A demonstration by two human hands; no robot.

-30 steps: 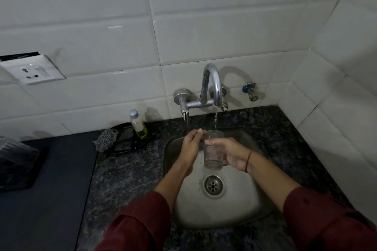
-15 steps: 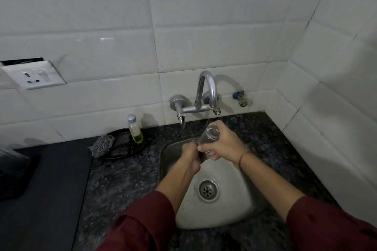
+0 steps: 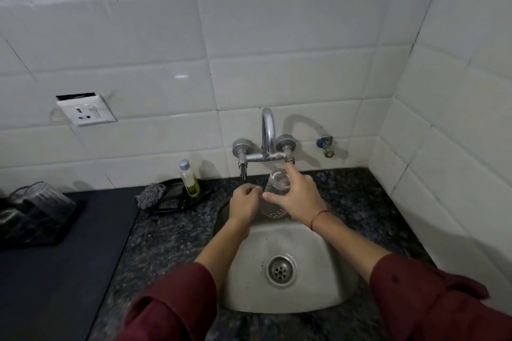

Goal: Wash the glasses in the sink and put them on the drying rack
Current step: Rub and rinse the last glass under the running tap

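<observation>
- Head view, looking down: my right hand (image 3: 297, 198) grips the glass (image 3: 274, 188) over the back of the sink (image 3: 288, 295), thumb curled round its near side and fingers round its far side.
- I hold the glass tilted, its mouth turned up and away from me, just below the outlet of the tap (image 3: 268, 130). My forefinger reaches up past the rim, close to that outlet.
- My left hand (image 3: 245, 202) sits just beside the glass on its left with the fingers curled in. I cannot tell whether it touches or holds the glass.
- A red thread (image 3: 318, 216) circles my right wrist, and dark red sleeves cover both forearms.
- On the dark counter (image 3: 166, 235) left of the sink stand a small bottle of yellow liquid (image 3: 189, 180) and a grey scrubber (image 3: 151, 195).
- Far left, the black drying rack (image 3: 52, 230) carries an upturned glass (image 3: 48, 196), well apart from my hands.
</observation>
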